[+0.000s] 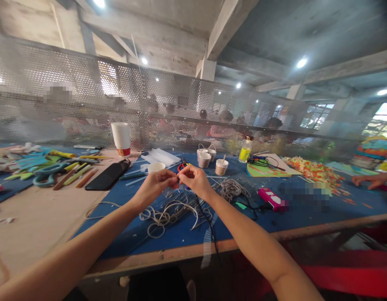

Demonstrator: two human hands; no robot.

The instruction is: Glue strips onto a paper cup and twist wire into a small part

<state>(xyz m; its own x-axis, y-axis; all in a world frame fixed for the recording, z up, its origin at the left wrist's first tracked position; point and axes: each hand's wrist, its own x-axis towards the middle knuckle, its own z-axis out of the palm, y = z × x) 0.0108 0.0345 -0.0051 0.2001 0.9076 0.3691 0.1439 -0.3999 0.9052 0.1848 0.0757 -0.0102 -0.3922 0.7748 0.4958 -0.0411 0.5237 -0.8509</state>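
Both hands meet above the middle of the blue table, their fingertips almost touching. My left hand (159,184) is pinched closed on something too small to make out. Fingers of my right hand (193,179) are pressed together the same way. Beneath them lie a loose tangle of pale cord (162,217) and several thin clear strips. Red-handled pliers or scissors (182,167), partly covered, lie just behind the fingers. A white cup (156,167) stands behind my left hand. To the right of my right hand is a coil of grey cord (234,189).
A black phone (108,175), blue scissors (49,173) and a cup stack (120,140) are left. Small cups (221,166), a bottle (245,149), a pink device (272,199) and orange scraps (315,171) are right. Another person's hand (370,180) rests far right. Perforated mesh (181,113) stands behind.
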